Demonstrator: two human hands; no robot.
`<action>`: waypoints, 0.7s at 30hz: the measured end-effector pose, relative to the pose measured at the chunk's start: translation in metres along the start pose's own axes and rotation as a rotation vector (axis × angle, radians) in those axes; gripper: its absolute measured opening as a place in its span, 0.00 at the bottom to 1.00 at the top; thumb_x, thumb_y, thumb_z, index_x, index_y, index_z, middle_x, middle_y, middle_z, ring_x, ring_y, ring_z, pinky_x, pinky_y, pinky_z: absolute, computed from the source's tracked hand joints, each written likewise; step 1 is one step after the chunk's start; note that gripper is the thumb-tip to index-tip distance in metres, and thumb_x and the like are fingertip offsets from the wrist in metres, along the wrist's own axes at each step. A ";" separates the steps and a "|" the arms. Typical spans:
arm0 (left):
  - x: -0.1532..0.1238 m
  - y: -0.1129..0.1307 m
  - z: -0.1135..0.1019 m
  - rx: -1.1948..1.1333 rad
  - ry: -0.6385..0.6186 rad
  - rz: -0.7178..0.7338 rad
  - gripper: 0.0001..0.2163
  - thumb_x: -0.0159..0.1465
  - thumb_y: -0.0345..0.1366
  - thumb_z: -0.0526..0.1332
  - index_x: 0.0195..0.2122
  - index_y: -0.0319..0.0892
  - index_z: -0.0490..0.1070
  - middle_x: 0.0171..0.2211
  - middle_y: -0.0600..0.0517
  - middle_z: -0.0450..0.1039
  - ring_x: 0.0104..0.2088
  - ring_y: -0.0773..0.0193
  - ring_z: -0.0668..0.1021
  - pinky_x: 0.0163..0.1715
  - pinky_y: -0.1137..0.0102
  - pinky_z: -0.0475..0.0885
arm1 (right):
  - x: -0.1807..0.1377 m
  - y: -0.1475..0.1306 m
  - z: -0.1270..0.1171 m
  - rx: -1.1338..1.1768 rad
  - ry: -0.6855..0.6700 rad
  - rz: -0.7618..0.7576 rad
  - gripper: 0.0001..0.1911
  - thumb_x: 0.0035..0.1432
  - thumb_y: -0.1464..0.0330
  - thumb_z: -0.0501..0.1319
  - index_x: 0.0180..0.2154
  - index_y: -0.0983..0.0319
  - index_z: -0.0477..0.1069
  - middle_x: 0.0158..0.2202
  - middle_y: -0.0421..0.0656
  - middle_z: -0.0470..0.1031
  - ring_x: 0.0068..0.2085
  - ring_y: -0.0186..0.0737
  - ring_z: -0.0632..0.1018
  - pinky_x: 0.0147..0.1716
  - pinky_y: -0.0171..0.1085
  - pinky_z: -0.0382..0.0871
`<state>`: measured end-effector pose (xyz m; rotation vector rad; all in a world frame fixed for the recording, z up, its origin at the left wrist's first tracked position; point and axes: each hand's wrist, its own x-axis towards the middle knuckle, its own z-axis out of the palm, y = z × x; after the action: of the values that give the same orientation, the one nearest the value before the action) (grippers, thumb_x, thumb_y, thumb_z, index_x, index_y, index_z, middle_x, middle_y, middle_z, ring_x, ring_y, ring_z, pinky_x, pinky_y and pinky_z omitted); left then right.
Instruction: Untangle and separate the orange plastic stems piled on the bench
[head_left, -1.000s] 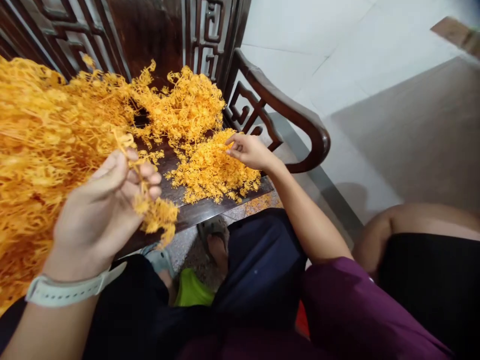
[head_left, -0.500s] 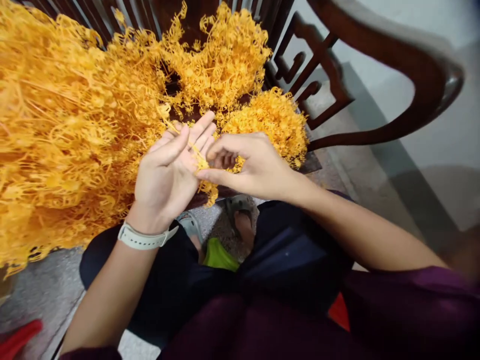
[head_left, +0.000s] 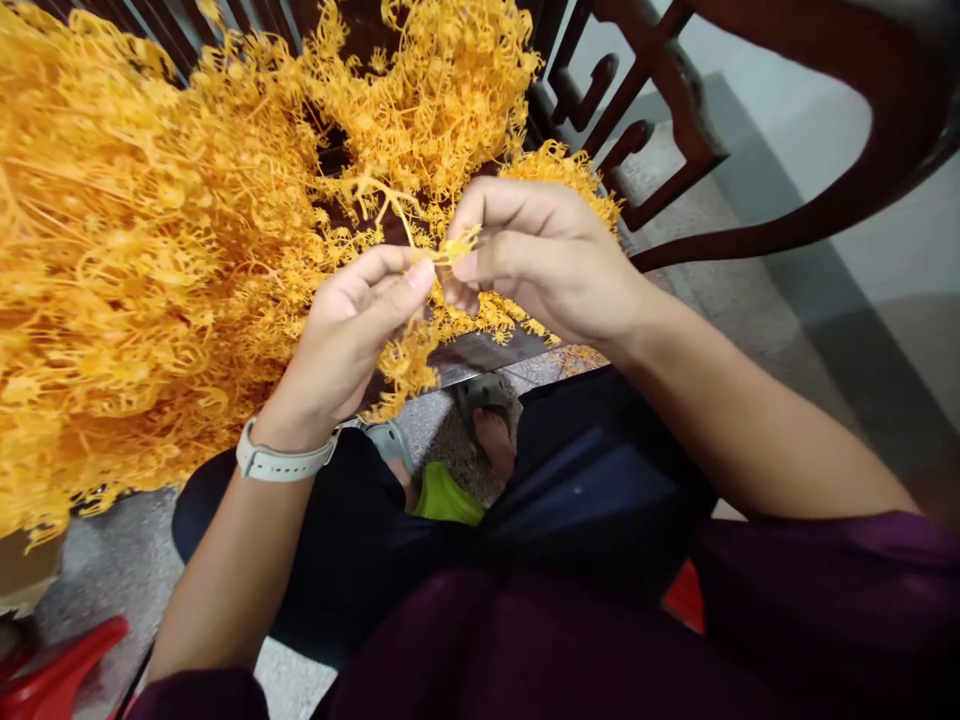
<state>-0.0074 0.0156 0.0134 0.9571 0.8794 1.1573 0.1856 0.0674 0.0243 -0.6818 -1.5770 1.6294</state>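
Orange sprigs crowd the bench (head_left: 487,352), which is of dark wood. Between the two hands, above the seat's front edge, is one sprig (head_left: 459,245). The left hand (head_left: 352,320) pinches it between thumb and forefinger, its pale forked stem standing up past the fingertips. The right hand (head_left: 559,255) is nearly closed, thumb and fingertips narrowed on the sprig's tufted end. A clump (head_left: 409,360) hangs just below the left fingers; whether it joins the sprig I cannot tell.

To the left is the big pile (head_left: 150,250); a heap (head_left: 435,110) lies at the back, and a smaller mound (head_left: 551,165) sits partly hidden behind the right hand, near the armrest (head_left: 900,90).

A pale band (head_left: 289,463) circles the left wrist. On the navy trousers (head_left: 585,440), a tiny light mark (head_left: 577,490) is too small to read. Something green (head_left: 448,497) shows between the legs, behind it two clogs (head_left: 484,395).
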 end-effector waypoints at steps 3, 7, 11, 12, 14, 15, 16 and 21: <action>-0.001 -0.002 0.003 0.002 0.050 -0.008 0.10 0.70 0.37 0.74 0.32 0.42 0.80 0.27 0.54 0.68 0.29 0.69 0.73 0.36 0.75 0.72 | -0.003 0.000 -0.001 -0.058 -0.005 -0.014 0.13 0.69 0.66 0.70 0.34 0.62 0.70 0.27 0.36 0.73 0.28 0.29 0.74 0.30 0.32 0.67; -0.002 -0.003 0.000 0.019 0.071 -0.039 0.12 0.74 0.44 0.68 0.37 0.43 0.82 0.21 0.58 0.57 0.22 0.69 0.63 0.33 0.72 0.72 | -0.002 0.003 -0.003 -0.120 0.044 -0.054 0.12 0.70 0.69 0.68 0.33 0.63 0.71 0.25 0.34 0.70 0.26 0.27 0.70 0.28 0.30 0.63; -0.005 -0.002 0.000 0.072 0.013 0.012 0.12 0.72 0.44 0.71 0.34 0.43 0.81 0.21 0.57 0.62 0.24 0.69 0.67 0.33 0.73 0.72 | -0.001 0.003 -0.007 -0.094 -0.014 -0.066 0.14 0.71 0.66 0.68 0.32 0.63 0.71 0.24 0.34 0.70 0.26 0.27 0.70 0.28 0.30 0.63; -0.006 -0.002 0.002 0.077 0.019 0.012 0.13 0.71 0.44 0.72 0.33 0.43 0.80 0.23 0.55 0.67 0.26 0.68 0.71 0.35 0.73 0.73 | -0.001 0.003 -0.007 -0.085 -0.027 -0.069 0.15 0.71 0.64 0.68 0.32 0.63 0.71 0.24 0.34 0.70 0.26 0.27 0.70 0.28 0.30 0.64; -0.007 -0.004 0.004 0.074 0.058 -0.005 0.12 0.71 0.44 0.73 0.33 0.44 0.79 0.29 0.52 0.75 0.33 0.64 0.79 0.39 0.71 0.76 | -0.002 0.003 -0.006 -0.077 -0.063 -0.070 0.17 0.71 0.61 0.69 0.32 0.64 0.71 0.26 0.35 0.72 0.28 0.28 0.73 0.30 0.30 0.65; -0.007 -0.005 0.005 0.068 0.082 -0.014 0.12 0.70 0.44 0.73 0.33 0.44 0.79 0.32 0.51 0.78 0.37 0.62 0.81 0.40 0.69 0.77 | -0.003 0.004 -0.005 -0.079 -0.083 -0.070 0.18 0.72 0.60 0.69 0.33 0.64 0.72 0.27 0.36 0.73 0.30 0.28 0.75 0.32 0.31 0.67; -0.007 -0.007 0.006 0.064 0.106 -0.021 0.11 0.70 0.43 0.73 0.33 0.45 0.78 0.34 0.50 0.79 0.39 0.60 0.83 0.41 0.68 0.78 | -0.004 0.004 -0.004 -0.083 -0.099 -0.070 0.19 0.72 0.58 0.69 0.33 0.64 0.72 0.28 0.37 0.74 0.31 0.29 0.76 0.33 0.31 0.68; -0.007 -0.010 0.004 0.041 0.094 -0.026 0.12 0.68 0.43 0.75 0.33 0.43 0.78 0.34 0.49 0.79 0.41 0.57 0.84 0.41 0.66 0.78 | -0.005 0.005 -0.003 -0.065 -0.168 -0.078 0.20 0.70 0.57 0.71 0.33 0.65 0.73 0.31 0.39 0.78 0.34 0.29 0.78 0.36 0.31 0.70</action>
<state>-0.0019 0.0072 0.0061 0.9282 0.9919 1.1737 0.1907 0.0653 0.0181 -0.5210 -1.7604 1.6186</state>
